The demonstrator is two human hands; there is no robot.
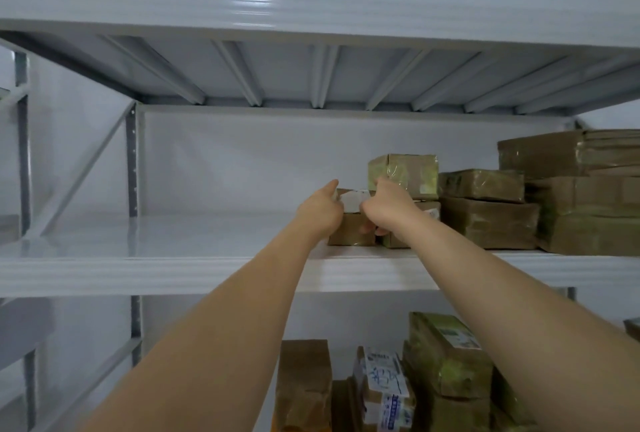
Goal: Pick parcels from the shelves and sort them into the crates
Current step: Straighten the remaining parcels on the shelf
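Two bare forearms run from the bottom edge up into view, both uncovered to the frame's edge: no sleeve, cuff or glove shows. The left hand (320, 211) and the right hand (389, 208) are bare too, with no ring, watch, band or marking visible on either wrist

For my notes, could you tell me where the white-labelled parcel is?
The white-labelled parcel sits on the middle shelf, between the left hand and right hand.
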